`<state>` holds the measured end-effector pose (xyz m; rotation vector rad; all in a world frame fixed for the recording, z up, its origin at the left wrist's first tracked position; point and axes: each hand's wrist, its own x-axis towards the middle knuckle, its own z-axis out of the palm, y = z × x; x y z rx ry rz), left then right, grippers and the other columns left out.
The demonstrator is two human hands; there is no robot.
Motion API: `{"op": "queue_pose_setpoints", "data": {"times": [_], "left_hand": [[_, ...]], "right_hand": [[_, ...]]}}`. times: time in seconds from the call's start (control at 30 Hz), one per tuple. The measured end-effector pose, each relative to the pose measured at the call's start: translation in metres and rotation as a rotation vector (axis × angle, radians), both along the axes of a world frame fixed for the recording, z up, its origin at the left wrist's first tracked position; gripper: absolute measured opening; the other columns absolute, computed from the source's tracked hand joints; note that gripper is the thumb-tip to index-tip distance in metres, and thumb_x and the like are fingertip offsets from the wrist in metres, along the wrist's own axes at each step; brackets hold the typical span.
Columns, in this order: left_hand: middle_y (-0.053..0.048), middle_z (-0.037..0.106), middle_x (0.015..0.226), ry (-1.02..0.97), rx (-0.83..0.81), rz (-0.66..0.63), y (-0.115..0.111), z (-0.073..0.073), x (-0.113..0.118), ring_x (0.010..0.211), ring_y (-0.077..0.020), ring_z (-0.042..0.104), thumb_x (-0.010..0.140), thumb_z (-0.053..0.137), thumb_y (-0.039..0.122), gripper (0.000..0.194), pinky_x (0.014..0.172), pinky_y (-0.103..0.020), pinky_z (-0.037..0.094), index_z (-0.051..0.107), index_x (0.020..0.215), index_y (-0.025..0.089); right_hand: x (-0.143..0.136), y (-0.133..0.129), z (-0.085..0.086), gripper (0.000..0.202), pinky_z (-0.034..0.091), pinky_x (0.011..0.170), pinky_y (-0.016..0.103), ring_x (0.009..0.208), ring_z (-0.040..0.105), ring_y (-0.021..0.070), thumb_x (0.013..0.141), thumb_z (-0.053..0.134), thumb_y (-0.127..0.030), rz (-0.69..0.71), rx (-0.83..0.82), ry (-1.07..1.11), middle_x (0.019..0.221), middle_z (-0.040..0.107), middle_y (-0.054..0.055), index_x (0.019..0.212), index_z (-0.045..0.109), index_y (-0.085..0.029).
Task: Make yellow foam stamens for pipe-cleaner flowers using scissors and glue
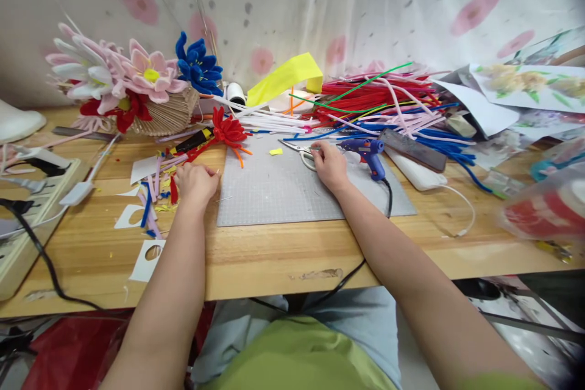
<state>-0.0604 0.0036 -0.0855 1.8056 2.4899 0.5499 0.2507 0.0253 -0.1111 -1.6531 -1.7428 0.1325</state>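
Observation:
My right hand [329,166] is over the handles of a pair of scissors [307,158], fingers curled onto them. The blades lie on a grey cutting mat [274,195] and point left. My left hand [196,184] rests at the mat's left edge with its fingers pinched together; what they hold, if anything, is too small to make out. Beside it lie pipe cleaner and paper scraps [158,189]. A red pipe cleaner flower [228,128] lies just beyond. A small yellow piece [276,151] sits on the mat, and a blue glue gun [368,152] lies right of my right hand.
Bundles of coloured pipe cleaners [375,97] and a yellow strip [287,78] lie at the back. Finished fuzzy flowers [148,70] stand back left, above a power strip [41,213]. A phone [414,151], a white power bank [415,172] and a plastic cup [543,207] are right.

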Motion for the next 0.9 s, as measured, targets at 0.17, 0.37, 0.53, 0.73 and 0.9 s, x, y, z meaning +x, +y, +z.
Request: {"op": "queue_pose_setpoints", "data": {"times": [0.17, 0.37, 0.53, 0.73, 0.9], "left_hand": [[-0.019, 0.059, 0.102, -0.031, 0.010, -0.008, 0.002, 0.002, 0.000, 0.113, -0.0393, 0.046, 0.075, 0.058, 0.031, 0.015, 0.095, -0.059, 0.035, 0.058, 0.068, 0.017], [-0.010, 0.062, 0.101, -0.197, 0.356, -0.131, -0.005, 0.016, 0.018, 0.105, -0.0255, 0.053, 0.086, 0.047, 0.035, 0.018, 0.095, -0.042, 0.039, 0.056, 0.088, 0.020], [-0.002, 0.066, 0.089, -0.377, 0.148, -0.544, -0.013, 0.004, 0.062, 0.087, -0.0158, 0.061, 0.085, 0.049, 0.025, 0.016, 0.080, -0.028, 0.044, 0.051, 0.100, 0.020], [0.000, 0.070, 0.091, -0.393, 0.064, -0.621, -0.012, 0.000, 0.077, 0.091, -0.0145, 0.064, 0.083, 0.056, 0.022, 0.049, 0.085, -0.028, 0.043, 0.039, 0.128, 0.022], [0.001, 0.072, 0.089, -0.450, 0.031, -0.637, -0.012, 0.001, 0.077, 0.094, -0.0153, 0.065, 0.079, 0.061, 0.025, 0.065, 0.085, -0.027, 0.045, 0.033, 0.138, 0.025]], "right_hand": [[-0.001, -0.001, 0.001, 0.025, 0.039, 0.068, 0.032, 0.074, 0.057, 0.0210, 0.086, 0.045, -0.030, 0.026, -0.002, 0.024, 0.077, 0.064, 0.006, 0.102, 0.060, -0.017], [-0.009, -0.006, 0.009, 0.025, 0.043, 0.073, 0.033, 0.076, 0.058, 0.0194, 0.084, 0.046, -0.028, 0.084, 0.059, 0.153, 0.081, 0.065, 0.006, 0.104, 0.058, -0.018], [-0.036, -0.017, 0.012, 0.035, 0.048, 0.075, 0.032, 0.077, 0.060, 0.0148, 0.079, 0.050, -0.021, 0.389, -0.036, 0.356, 0.096, 0.066, 0.006, 0.114, 0.048, -0.020], [-0.054, -0.015, 0.001, 0.048, 0.052, 0.078, 0.034, 0.083, 0.063, 0.0146, 0.074, 0.059, -0.025, 0.669, -0.191, 0.516, 0.110, 0.062, 0.009, 0.118, 0.040, -0.021], [-0.055, -0.007, -0.005, 0.044, 0.053, 0.077, 0.034, 0.078, 0.064, 0.0138, 0.075, 0.058, -0.027, 0.716, -0.252, 0.632, 0.098, 0.067, 0.005, 0.115, 0.040, -0.022]]}}
